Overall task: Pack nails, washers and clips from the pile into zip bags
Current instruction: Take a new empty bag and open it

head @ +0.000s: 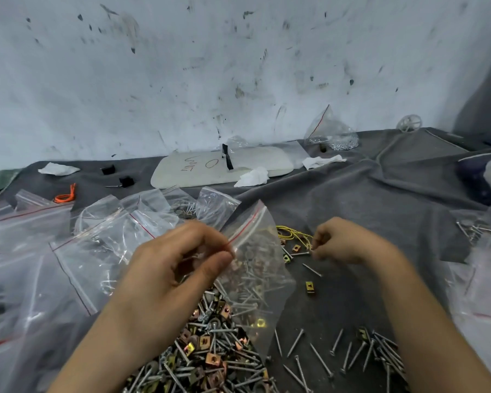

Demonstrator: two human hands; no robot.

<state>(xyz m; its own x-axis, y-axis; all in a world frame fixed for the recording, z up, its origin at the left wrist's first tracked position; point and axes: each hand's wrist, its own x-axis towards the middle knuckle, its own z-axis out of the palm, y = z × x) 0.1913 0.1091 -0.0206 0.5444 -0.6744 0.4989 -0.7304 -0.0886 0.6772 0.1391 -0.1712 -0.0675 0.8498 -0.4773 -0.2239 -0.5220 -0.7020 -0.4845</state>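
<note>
- A single wide-angle view, worn on the person's head, looks forward and down.
- It sits close above the left hand (179, 259) and right hand (340, 241).
- Farther off, it faces the marked wall (238, 66).

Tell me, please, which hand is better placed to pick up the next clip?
Probably the right: the right hand sits curled beside loose clips, while the left hand is occupied pinching the zip bag at its mouth.
</note>
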